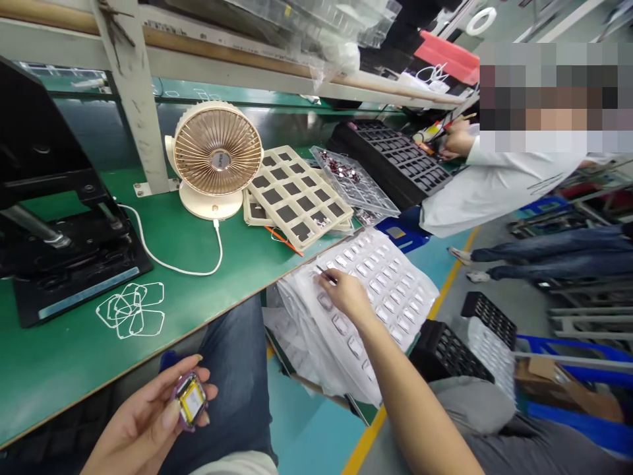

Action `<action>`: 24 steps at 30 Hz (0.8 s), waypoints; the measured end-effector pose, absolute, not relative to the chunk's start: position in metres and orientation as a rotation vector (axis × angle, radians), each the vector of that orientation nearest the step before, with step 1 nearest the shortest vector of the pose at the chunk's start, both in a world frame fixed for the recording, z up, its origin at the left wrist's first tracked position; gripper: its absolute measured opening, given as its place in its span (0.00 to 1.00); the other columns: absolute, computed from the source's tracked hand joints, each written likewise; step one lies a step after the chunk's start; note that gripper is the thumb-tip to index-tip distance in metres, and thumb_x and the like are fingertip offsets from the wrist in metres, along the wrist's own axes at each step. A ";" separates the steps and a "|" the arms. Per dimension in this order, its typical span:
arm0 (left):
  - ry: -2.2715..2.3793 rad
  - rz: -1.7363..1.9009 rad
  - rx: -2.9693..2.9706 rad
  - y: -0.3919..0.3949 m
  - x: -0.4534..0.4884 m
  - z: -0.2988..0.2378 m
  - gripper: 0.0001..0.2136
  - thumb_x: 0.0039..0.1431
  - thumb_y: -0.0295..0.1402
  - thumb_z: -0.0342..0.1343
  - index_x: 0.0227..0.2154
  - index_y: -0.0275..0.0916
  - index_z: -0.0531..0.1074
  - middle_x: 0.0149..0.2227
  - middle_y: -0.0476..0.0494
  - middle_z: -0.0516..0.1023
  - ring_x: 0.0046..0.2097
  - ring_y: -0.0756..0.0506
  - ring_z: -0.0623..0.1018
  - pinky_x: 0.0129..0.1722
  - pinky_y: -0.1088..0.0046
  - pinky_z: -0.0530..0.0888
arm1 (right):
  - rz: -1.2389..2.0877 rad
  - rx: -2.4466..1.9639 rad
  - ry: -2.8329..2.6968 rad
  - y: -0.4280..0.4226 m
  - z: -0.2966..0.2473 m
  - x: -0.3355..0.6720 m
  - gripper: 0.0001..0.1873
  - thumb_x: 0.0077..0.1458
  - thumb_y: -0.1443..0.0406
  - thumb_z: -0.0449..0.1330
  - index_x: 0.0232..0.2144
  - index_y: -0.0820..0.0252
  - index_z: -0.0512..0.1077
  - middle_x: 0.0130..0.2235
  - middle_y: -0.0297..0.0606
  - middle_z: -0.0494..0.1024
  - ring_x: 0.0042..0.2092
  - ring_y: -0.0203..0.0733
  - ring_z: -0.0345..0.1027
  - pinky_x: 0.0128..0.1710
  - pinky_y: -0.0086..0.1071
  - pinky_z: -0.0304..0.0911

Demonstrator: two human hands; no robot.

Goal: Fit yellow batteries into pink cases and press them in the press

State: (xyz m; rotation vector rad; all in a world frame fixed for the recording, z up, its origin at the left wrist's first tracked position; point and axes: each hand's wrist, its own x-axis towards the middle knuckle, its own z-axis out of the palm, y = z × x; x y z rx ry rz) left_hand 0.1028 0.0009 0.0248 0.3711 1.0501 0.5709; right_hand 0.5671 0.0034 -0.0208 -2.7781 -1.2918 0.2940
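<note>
My left hand (141, 422) is closed around a small purple-rimmed device casing (191, 400), its inside turned up and showing a silver and yellow battery. Over the near-left part of a white sheet tray (390, 280), my right hand (352, 298) pinches a thin dark tool (328, 274), which looks like tweezers. Rows of small framed parts fill the tray's pockets. Whether the tool touches a part is hidden by my fingers. On the green bench (198, 290) lies a loose pile of thin white frames (132, 311).
A cream fan (217, 155) with a white cable stands before a shelf post. Left is a black press (64, 218). Beige compartment trays (297, 194), a clear parts tray (353, 178) and a black tray (395, 155) lie further right. A co-worker in a white sleeve (504, 178) works beyond.
</note>
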 end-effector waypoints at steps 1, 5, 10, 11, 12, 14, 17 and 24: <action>1.037 0.582 0.361 0.001 0.104 0.024 0.29 0.48 0.47 0.80 0.53 0.42 0.86 0.55 0.31 0.86 0.54 0.27 0.84 0.48 0.59 0.84 | 0.242 -2.750 -1.258 -0.002 -0.015 0.564 0.13 0.66 0.54 0.64 0.40 0.56 0.83 0.39 0.41 0.86 0.38 0.47 0.77 0.36 0.34 0.65; 0.921 0.680 0.360 0.000 0.113 0.023 0.24 0.52 0.44 0.79 0.51 0.42 0.87 0.56 0.31 0.85 0.55 0.27 0.84 0.51 0.55 0.84 | 0.103 -2.545 -1.226 -0.027 0.009 0.508 0.24 0.65 0.44 0.63 0.41 0.58 0.84 0.31 0.42 0.82 0.30 0.47 0.73 0.30 0.36 0.62; 0.745 0.847 0.512 0.007 0.117 0.024 0.18 0.57 0.39 0.76 0.50 0.44 0.87 0.70 0.33 0.72 0.57 0.27 0.83 0.50 0.56 0.84 | 0.443 -1.738 -1.376 -0.025 0.032 0.374 0.09 0.67 0.53 0.69 0.43 0.48 0.84 0.40 0.37 0.87 0.27 0.41 0.74 0.24 0.34 0.64; 0.732 0.868 0.539 0.009 0.115 0.024 0.17 0.58 0.38 0.75 0.50 0.45 0.87 0.73 0.34 0.68 0.57 0.27 0.83 0.51 0.56 0.85 | 0.534 -1.617 -1.378 -0.018 0.033 0.350 0.05 0.67 0.57 0.69 0.42 0.48 0.84 0.43 0.37 0.88 0.31 0.43 0.79 0.26 0.34 0.68; 0.726 0.881 0.562 0.011 0.112 0.024 0.16 0.60 0.38 0.74 0.51 0.45 0.87 0.76 0.35 0.64 0.57 0.28 0.83 0.51 0.56 0.85 | 0.632 -1.521 -1.372 -0.009 0.034 0.330 0.03 0.67 0.59 0.70 0.41 0.48 0.84 0.44 0.37 0.88 0.35 0.44 0.82 0.28 0.34 0.71; 0.708 0.902 0.599 0.014 0.104 0.024 0.16 0.62 0.37 0.73 0.52 0.45 0.86 0.76 0.35 0.62 0.54 0.32 0.84 0.51 0.57 0.85 | 0.865 -1.395 -1.321 0.009 0.032 0.301 0.03 0.66 0.59 0.71 0.39 0.49 0.83 0.41 0.37 0.88 0.35 0.45 0.83 0.30 0.34 0.75; 0.665 0.964 0.634 0.017 0.088 0.021 0.16 0.63 0.37 0.72 0.53 0.46 0.86 0.68 0.34 0.71 0.47 0.39 0.85 0.49 0.61 0.85 | 1.263 -1.280 -1.187 0.026 0.024 0.283 0.11 0.62 0.54 0.74 0.37 0.53 0.84 0.38 0.40 0.87 0.32 0.44 0.82 0.32 0.33 0.77; 0.616 1.008 0.653 0.022 0.066 0.018 0.15 0.66 0.37 0.70 0.54 0.45 0.85 0.61 0.35 0.74 0.48 0.39 0.84 0.47 0.62 0.85 | 1.881 -1.032 -0.791 0.031 0.000 0.271 0.23 0.54 0.48 0.79 0.35 0.58 0.78 0.26 0.32 0.78 0.20 0.28 0.55 0.19 0.23 0.49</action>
